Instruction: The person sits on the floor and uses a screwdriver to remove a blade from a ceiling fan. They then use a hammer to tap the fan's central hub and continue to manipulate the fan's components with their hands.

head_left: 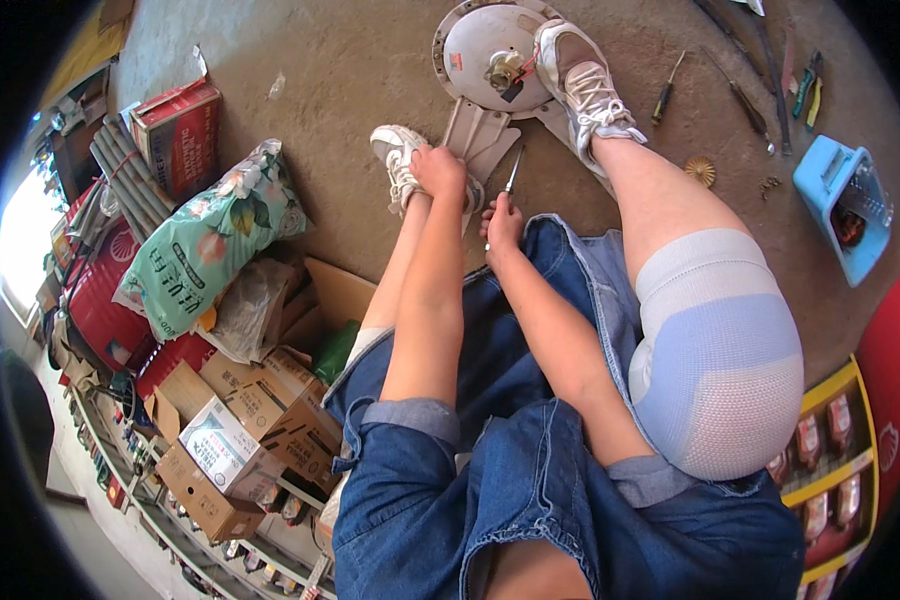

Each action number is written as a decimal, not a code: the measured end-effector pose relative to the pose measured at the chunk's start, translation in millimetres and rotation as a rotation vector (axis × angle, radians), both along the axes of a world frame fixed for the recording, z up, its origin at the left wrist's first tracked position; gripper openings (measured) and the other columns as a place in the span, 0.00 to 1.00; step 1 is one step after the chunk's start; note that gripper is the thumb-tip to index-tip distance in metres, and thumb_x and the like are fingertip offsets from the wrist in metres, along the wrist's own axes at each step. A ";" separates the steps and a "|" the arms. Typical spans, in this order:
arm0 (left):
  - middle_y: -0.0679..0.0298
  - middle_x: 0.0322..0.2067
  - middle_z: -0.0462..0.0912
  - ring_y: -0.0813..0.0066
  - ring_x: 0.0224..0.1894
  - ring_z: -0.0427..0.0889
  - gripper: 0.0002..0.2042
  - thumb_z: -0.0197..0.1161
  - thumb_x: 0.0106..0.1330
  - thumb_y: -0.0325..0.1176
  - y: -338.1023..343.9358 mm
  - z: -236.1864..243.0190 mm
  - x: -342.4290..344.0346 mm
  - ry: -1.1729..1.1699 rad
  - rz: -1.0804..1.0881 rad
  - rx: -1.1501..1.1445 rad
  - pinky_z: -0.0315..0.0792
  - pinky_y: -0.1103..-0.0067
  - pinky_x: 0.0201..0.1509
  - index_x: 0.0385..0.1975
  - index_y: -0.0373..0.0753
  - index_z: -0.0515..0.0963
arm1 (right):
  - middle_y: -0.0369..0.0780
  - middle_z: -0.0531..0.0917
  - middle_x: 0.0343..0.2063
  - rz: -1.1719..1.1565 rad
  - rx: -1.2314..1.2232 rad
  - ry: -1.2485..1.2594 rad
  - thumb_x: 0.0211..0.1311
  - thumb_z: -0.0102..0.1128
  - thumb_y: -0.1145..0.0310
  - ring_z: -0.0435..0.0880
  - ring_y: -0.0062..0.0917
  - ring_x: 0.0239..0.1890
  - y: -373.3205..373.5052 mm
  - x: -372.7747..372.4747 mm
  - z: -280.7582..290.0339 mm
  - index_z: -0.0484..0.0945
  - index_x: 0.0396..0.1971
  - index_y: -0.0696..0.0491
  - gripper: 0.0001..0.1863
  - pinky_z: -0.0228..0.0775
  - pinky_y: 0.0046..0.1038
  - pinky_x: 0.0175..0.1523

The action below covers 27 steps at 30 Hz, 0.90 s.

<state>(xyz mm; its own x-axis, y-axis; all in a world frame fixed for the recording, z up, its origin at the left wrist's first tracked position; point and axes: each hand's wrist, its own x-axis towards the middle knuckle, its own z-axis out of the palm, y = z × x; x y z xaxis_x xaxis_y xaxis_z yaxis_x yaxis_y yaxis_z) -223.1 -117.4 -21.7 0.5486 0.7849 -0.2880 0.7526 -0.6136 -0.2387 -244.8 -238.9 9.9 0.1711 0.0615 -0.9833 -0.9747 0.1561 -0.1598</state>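
Note:
A ceiling fan's round cream motor housing (475,60) lies on the floor at the top middle, with wires at its hub. Flat metal fan blades (462,128) reach from it toward me. My left hand (440,172) is closed, at the edge of the blade between my left shoe (398,165) and the fan; whatever its fingers hold is hidden. Just to the right, my right hand (503,222) grips a screwdriver (513,172), its shaft pointing away from me. My right shoe (585,85) rests against the housing's right side.
On the right lie another screwdriver (668,90), a long thin tool (750,108), pliers (810,90), a round brass-coloured piece (700,172) and a blue plastic basket (842,205). On the left are a green floral bag (220,235), a red box (178,130) and cardboard boxes (260,400).

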 end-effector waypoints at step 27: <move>0.72 0.17 0.71 0.83 0.21 0.68 0.07 0.64 0.53 0.31 16.5 -36.6 68.5 -1.079 0.521 -0.343 0.65 0.84 0.26 0.28 0.33 0.80 | 0.35 0.72 0.15 -0.024 -0.011 0.059 0.64 0.50 0.54 0.66 0.17 0.11 -1.1 8.1 7.1 0.67 0.30 0.54 0.17 0.57 0.21 0.14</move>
